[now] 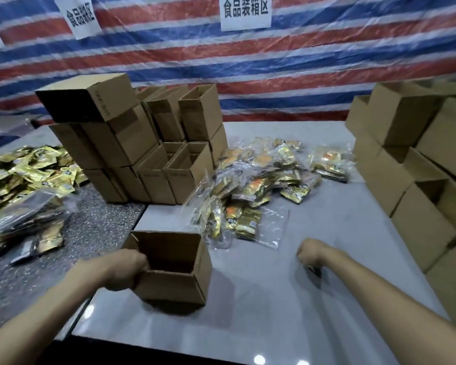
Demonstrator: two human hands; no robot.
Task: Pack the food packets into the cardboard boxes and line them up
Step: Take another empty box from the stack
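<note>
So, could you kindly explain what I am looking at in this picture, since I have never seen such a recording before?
There is no machine here: a person wears one wide-angle camera on the head, looking forward and down, so the two bare arms at the bottom are their own. The left hand grips the near-left rim of an open cardboard box by the left edge of the grey table; nothing shows inside it. The right hand is curled into a fist over the table, with nothing visibly held. Beyond lie bagged food packets, with more packets far left. Stacked boxes stand at back left and another stack at the right. Behind hangs a striped tarp with paper signs.
</note>
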